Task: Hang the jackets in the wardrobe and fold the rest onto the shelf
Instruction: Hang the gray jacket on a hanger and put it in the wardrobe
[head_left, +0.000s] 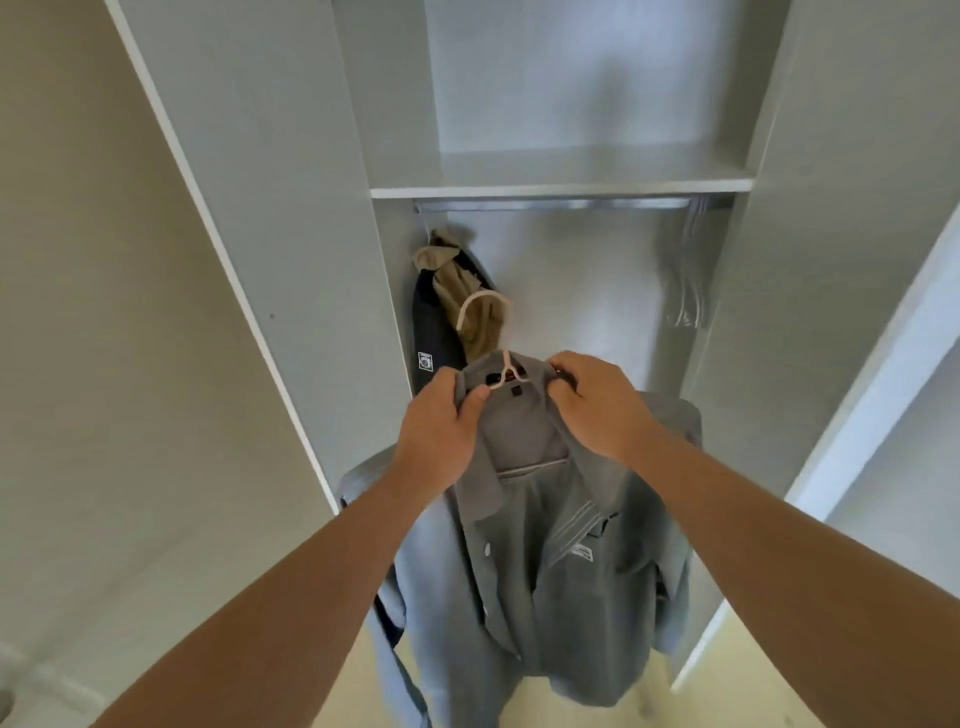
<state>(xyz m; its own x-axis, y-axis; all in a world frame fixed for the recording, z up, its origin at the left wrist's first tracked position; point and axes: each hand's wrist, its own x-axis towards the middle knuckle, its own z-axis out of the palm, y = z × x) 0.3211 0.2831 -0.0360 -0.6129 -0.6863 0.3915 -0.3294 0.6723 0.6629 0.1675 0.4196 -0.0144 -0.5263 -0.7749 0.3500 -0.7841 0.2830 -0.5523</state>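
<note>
A grey jacket (545, 571) hangs from a pale pink hanger (501, 371) that I hold up in front of the open wardrobe. My left hand (439, 434) grips the left side of the collar. My right hand (597, 408) pinches the collar's right side near the hanger neck. The hanger's hook (483, 309) points up and stays below the metal rail (556, 204). On the rail at the far left hangs a dark navy jacket (434, 332) with a tan lining or garment (467, 296) inside it.
A white shelf (561, 187) spans the wardrobe just above the rail. Several bare hangers (685, 270) hang at the rail's right end. White side panels (291, 208) frame the opening, and an open door (883, 353) stands at the right. Pale floor shows below.
</note>
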